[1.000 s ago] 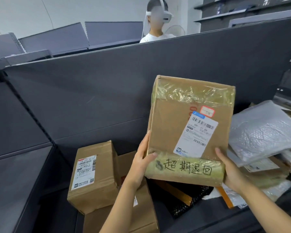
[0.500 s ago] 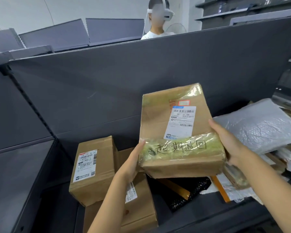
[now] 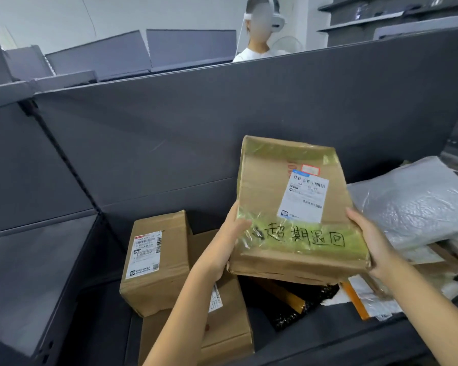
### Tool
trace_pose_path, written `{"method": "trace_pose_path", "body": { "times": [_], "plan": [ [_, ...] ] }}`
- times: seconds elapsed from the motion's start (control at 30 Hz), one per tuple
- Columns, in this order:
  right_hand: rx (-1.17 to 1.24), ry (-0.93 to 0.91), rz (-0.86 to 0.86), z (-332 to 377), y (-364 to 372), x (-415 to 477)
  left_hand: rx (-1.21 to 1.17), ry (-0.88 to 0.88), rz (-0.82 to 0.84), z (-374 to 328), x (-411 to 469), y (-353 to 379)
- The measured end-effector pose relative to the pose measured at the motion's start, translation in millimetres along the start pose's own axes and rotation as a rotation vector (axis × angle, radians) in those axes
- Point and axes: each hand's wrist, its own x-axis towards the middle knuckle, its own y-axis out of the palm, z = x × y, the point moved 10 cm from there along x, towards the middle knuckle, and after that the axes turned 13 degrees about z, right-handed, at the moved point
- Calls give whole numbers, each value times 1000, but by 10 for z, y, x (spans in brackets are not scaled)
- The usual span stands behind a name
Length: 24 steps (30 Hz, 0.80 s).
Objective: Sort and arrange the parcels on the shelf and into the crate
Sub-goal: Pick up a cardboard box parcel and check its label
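Currently the left hand [image 3: 226, 245] and right hand [image 3: 369, 241] grip the taped cardboard parcel [image 3: 270, 188] by its sides; slick tape might let it slip.

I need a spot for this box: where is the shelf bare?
Bare shelf floor lies left of the small labelled box, up to the side panel. Crowded: flat carton and black bag lie under the held box; mailers pile up at right.
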Motion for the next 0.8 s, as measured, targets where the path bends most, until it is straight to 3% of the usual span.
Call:
{"method": "trace_pose_path", "body": {
  "times": [0.27,0.33,0.47,0.8],
  "plan": [
    [-296,-322,43,304,254,-145,0,-20,-174,298,-52,-254],
    [-357,-333,34,313,289,-175,-48,18,-75,378,-144,-131],
    [-372,-297,-11,243,165,-246,-77,15,-39,392,-6,-83],
    [-170,-430,-372,327,-870,-1164,-9,-20,214,235,661,754]
  ]
}}
